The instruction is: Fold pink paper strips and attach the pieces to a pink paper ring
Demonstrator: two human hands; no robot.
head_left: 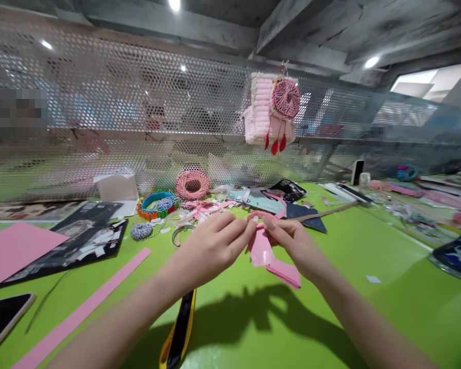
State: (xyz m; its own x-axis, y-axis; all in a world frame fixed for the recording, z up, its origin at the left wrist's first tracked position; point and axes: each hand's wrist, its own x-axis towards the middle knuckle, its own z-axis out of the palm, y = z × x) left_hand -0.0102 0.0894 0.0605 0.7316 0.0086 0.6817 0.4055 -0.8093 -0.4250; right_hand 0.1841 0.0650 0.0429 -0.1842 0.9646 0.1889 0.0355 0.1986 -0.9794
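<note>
Both hands meet above the green table, pinching a pink strip (262, 248) of paper or foam sheet. My left hand (221, 243) has its fingers closed at the strip's upper end. From the other side, my right hand (290, 238) pinches the same upper part between thumb and fingers. The strip hangs below the fingertips and folds back toward my right wrist, with a shiny face showing. What exactly lies between the fingertips is hidden. Under my left forearm lies a black and yellow tool handle (181, 328), partly covered.
On the green table (369, 307) lie a long pink strip (88, 307), a pink sheet (19, 251), a phone (3, 323), a tape roll (179, 236) and a grey yarn coil (141, 231). Behind, a pink woven ring (192, 184) leans near the perforated metal screen (111, 102).
</note>
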